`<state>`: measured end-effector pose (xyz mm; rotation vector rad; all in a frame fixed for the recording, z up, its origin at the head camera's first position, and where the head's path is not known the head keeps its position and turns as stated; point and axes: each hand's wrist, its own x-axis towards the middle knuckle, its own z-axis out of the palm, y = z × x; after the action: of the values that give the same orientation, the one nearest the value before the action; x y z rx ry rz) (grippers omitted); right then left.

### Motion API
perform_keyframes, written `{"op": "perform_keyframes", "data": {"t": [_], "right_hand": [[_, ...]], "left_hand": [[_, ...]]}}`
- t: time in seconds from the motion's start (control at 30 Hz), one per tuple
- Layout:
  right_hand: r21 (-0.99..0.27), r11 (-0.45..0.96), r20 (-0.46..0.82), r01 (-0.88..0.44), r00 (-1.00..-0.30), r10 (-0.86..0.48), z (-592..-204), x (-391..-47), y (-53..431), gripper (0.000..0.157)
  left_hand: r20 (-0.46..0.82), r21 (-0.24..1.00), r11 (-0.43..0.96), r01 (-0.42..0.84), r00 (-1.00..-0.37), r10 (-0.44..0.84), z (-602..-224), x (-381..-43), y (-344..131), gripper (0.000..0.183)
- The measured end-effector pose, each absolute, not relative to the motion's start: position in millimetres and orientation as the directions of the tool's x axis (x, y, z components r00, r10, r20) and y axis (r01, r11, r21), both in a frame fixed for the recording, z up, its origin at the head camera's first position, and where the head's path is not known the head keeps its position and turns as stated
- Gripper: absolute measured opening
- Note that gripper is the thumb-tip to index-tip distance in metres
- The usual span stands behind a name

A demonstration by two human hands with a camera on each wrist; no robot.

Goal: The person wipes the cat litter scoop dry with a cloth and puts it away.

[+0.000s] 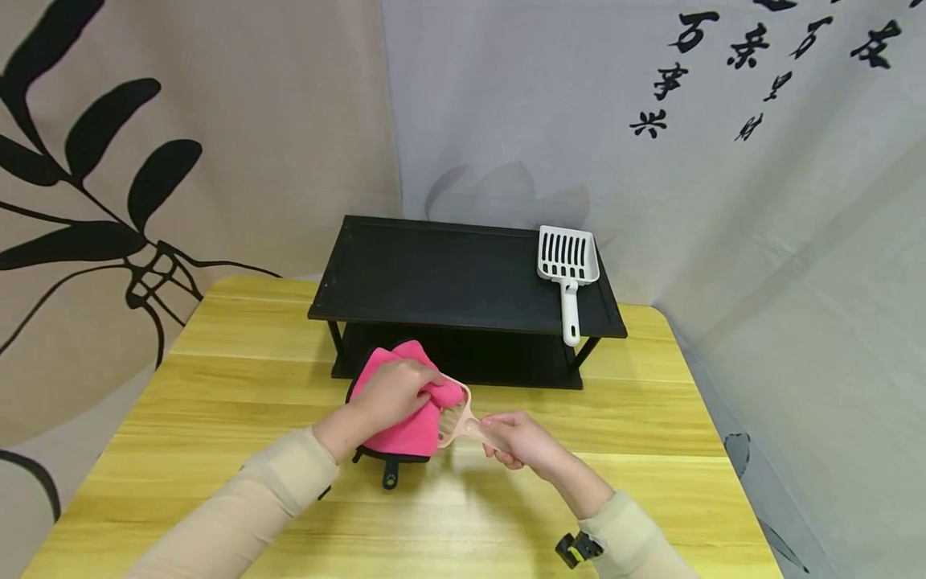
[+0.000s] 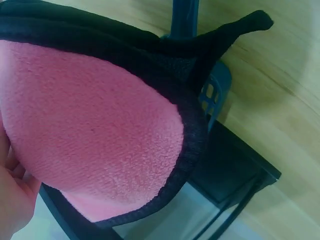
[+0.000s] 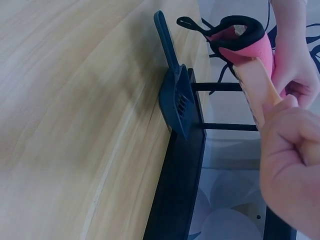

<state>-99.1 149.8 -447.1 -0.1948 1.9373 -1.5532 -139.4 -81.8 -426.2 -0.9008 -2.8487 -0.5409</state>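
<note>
My left hand (image 1: 396, 392) grips a fuzzy pink cloth (image 1: 405, 434) with black edging, its fingers bunching the cloth over the slotted head of a pale pink scoop (image 1: 463, 422). My right hand (image 1: 526, 441) holds that scoop by its handle, above the table. The cloth covers much of the scoop's head. In the right wrist view the handle (image 3: 257, 87) points away from the fist, towards the cloth. A dark blue slotted scoop (image 3: 175, 97) lies on the table beside the shelf; in the head view the cloth hides most of it.
A black two-tier shelf (image 1: 441, 277) stands at the back of the wooden table (image 1: 246, 386). On its top right lies a white slotted scoop (image 1: 568, 273), handle overhanging the front edge. Patterned curtains (image 1: 499, 96) hang behind and beside the table.
</note>
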Motion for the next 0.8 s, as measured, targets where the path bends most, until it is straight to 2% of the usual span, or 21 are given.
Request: {"op": "perform_keyframes", "data": {"t": [0.33,0.5,0.8], "right_hand": [[-0.918,0.276,-0.389,0.284,-0.773,-0.501,-446.9,-99.8,157.3,0.035],[-0.917,0.257,-0.396,0.304,-0.767,-0.506,-447.7,-100.0,163.5,0.035],[-0.889,0.401,-0.385,0.219,-0.832,-0.400,-454.1,-100.5,171.1,0.031]], "left_hand": [[0.331,0.235,0.778,0.583,-0.800,0.500,-421.9,-143.4,-99.3,0.019],[0.358,0.262,0.808,0.527,-0.831,0.426,-414.0,-148.1,-111.4,0.018],[0.366,0.333,0.830,0.447,-0.873,0.323,-409.3,-150.8,-133.5,0.019]]}}
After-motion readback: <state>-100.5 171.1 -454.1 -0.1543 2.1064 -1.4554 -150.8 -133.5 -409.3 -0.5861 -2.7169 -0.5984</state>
